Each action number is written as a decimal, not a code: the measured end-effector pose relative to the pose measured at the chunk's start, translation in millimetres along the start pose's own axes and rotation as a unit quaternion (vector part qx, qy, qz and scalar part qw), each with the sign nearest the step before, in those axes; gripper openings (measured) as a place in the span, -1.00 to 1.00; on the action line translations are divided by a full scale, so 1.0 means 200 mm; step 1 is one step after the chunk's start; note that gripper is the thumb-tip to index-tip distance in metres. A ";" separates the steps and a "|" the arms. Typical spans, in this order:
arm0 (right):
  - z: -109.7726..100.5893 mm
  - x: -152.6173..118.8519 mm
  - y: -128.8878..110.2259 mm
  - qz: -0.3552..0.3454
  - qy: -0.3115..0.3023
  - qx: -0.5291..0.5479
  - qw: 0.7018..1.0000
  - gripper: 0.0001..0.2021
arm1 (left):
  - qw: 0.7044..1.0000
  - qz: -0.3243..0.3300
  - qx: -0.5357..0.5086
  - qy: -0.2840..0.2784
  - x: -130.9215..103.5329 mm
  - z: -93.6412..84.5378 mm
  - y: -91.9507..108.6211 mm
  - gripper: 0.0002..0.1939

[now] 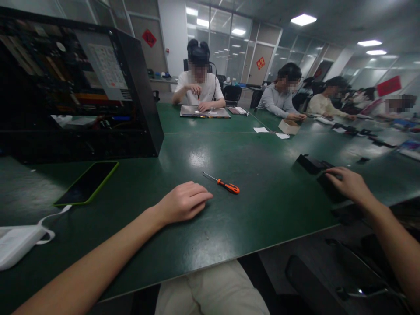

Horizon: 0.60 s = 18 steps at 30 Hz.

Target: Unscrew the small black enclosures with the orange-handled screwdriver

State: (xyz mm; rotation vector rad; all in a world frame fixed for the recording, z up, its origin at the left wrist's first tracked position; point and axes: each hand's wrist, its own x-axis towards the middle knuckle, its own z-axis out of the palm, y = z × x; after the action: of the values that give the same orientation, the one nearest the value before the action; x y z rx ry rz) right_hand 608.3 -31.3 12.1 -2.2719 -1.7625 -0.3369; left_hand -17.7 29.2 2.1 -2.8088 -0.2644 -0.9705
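1. Head view: a glossy green table (pixel 256 157) spans the scene.
2. At left, a black metal computer case (pixel 144 100) stands open-sided with parts inside; uncovering looks done, closing undone.
3. Near right, the right hand (pixel 349 183) is at dark angular pieces (pixel 310 164); whether its fingers grip, I cannot tell.
4. The left hand (pixel 183 201) rests near centre, fingers together, nothing visible in them.
5. Just beyond lies an orange-and-black-handled screwdriver (pixel 229 186), unheld.

Around you, an office under bright ceiling lights (pixel 303 19)

You face glass partitions (pixel 213 39) and a pale pillar (pixel 172 39); red decorations mark the doors (pixel 151 65), black chairs (pixel 232 94) stand behind, and your green table (pixel 197 151) reflects the light.
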 end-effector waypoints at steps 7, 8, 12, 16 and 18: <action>0.07 -0.02 0.00 0.037 0.053 0.021 0.998 -0.67 | 1.000 -0.007 -0.001 -0.012 -0.01 0.01 0.00 -0.81; 0.07 -0.02 0.00 0.032 0.055 0.023 0.998 -0.68 | 1.000 -0.008 -0.003 -0.013 -0.01 0.01 0.00 -0.81; 0.03 -0.03 -0.04 0.018 0.060 0.030 0.998 -0.73 | 1.000 -0.009 -0.003 -0.017 0.00 0.01 0.00 -0.81; -0.03 0.00 -0.09 0.031 0.052 0.028 0.998 -0.80 | 1.000 -0.012 -0.008 -0.014 -0.01 0.00 0.00 -0.80; -0.08 0.03 -0.09 0.043 0.054 0.026 0.997 -0.80 | 1.000 -0.012 -0.005 -0.012 -0.01 0.01 0.00 -0.80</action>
State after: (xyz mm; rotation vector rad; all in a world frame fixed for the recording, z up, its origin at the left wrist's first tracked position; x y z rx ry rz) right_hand 591.9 -27.1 30.4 -2.2425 -1.5972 -0.3845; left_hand -18.4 30.0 0.5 -2.8338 -0.2969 -0.9468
